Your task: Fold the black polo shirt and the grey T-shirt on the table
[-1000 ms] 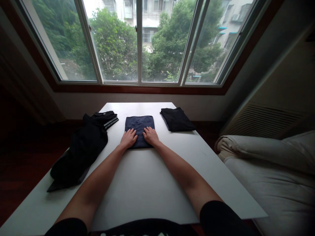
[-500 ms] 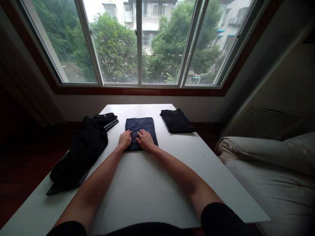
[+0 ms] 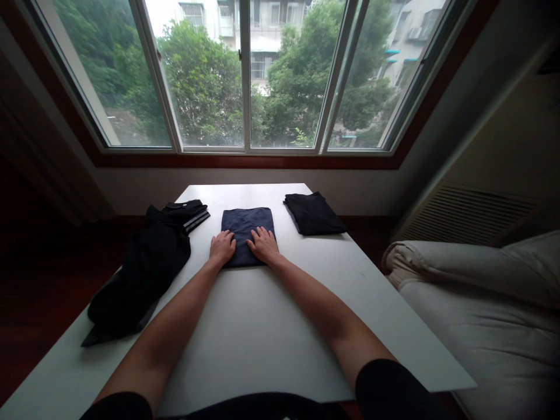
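Note:
A navy folded garment (image 3: pixel 247 219) lies flat as a near-square on the white table (image 3: pixel 245 332). On its left edge rests my left hand (image 3: pixel 223 247), palm down with the fingers stretched over the cloth. My right hand (image 3: pixel 263 244) lies flat on the right part of the same garment, fingers spread. Neither hand grips anything. The near edge of the cloth shows between my wrists. What kind of garment it is, I cannot tell from its folded shape.
A loose heap of black clothing (image 3: pixel 144 268) with grey stripes covers the table's left side. At the back right sits a folded black garment (image 3: pixel 314 213). A light sofa (image 3: pixel 476 291) stands right of the table, and a window (image 3: pixel 245 76) is beyond it.
My right hand has slid slightly to the right across the navy garment. The left hand has stayed almost in place, and the garment keeps its folded shape.

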The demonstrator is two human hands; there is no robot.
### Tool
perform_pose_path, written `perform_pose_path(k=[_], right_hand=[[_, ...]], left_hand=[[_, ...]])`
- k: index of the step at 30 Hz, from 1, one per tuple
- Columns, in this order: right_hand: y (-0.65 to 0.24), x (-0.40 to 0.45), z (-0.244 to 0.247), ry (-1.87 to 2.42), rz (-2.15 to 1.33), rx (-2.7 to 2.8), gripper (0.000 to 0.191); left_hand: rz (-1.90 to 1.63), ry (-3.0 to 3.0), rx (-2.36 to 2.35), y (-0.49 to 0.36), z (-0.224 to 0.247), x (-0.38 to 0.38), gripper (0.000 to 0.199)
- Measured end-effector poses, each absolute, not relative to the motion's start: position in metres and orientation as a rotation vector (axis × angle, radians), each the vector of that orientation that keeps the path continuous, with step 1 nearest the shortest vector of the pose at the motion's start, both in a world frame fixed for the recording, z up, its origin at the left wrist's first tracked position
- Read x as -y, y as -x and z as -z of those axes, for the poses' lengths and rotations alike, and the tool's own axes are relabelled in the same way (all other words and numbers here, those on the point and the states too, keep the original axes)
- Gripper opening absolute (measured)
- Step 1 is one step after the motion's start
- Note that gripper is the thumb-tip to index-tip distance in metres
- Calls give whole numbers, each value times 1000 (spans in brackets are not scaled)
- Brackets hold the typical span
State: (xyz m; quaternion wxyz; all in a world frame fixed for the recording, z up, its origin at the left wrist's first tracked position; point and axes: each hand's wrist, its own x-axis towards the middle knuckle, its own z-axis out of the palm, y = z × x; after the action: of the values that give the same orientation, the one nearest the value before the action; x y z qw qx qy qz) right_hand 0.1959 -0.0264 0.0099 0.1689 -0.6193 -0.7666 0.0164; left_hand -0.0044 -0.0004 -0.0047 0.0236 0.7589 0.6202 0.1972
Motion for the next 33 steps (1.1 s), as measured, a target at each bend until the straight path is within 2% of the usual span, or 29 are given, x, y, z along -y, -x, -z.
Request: perform_pose_path(k=[8, 13, 24, 33], right_hand=[[-198, 23, -5, 1753, -37, 2173, 58], [-204, 18, -2, 1733, -8, 2165, 49], [-239, 3, 1, 1870, -4, 2017, 40], [-237, 2, 1, 1873, -3, 2023, 40]], left_hand=[[-671, -2493, -1825, 0, -2, 9, 39], [-660, -2664, -1632, -6, -8, 17, 44], [-498, -2813, -1060, -16, -8, 25, 69], [-381, -2792, -976, -21, -3, 26, 89]])
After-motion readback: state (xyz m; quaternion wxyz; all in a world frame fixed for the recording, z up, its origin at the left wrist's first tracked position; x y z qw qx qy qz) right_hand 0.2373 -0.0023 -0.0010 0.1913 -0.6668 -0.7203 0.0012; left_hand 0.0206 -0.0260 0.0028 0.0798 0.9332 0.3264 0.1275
